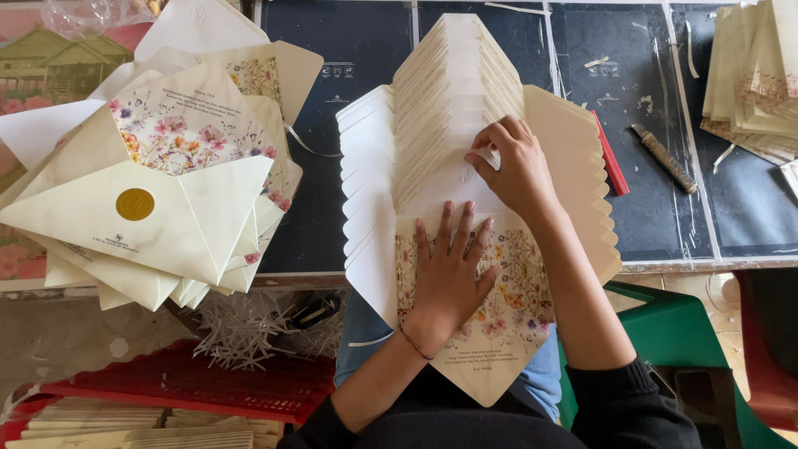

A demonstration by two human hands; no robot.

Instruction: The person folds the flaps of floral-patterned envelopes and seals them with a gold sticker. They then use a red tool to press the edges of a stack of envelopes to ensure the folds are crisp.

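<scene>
My left hand (449, 278) lies flat, fingers spread, pinning the nearest floral envelope (499, 324) at the worktop's near edge; my right hand (511, 166) seemingly pinches one flap (457, 179) to fold it.

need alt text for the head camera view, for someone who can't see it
Seen from above, a person's left hand presses flat on a fanned row of cream envelopes with floral-lined flaps, while the right hand pinches one flap further up the row. To the left lies a loose pile of finished envelopes, the top one closed with a gold seal, on a dark table.
</scene>
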